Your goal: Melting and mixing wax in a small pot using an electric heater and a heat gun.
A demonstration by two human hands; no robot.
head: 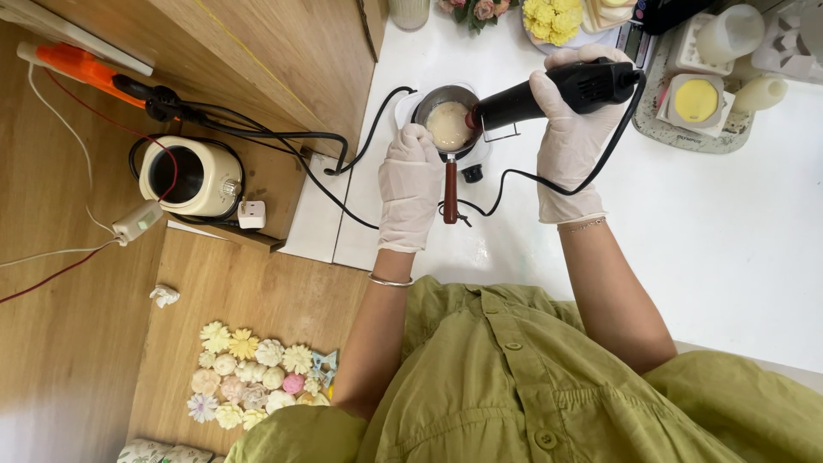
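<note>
Head view: my left hand (410, 184) fingers curled on small saucepan (452, 124) rim at white counter's (729, 231) far edge; right hand (570, 129) fist-wrapped round black hand blender (557, 93), tip dipped in cream mix. I'd keep pan braced, tip submerged, less splatter.

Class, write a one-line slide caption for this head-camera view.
Gloved left hand steadies a small metal saucepan of pale liquid while the gloved right hand aims a black corded hand tool into it.

Single head view, looking steeply down, close over white table (686, 257)
</note>
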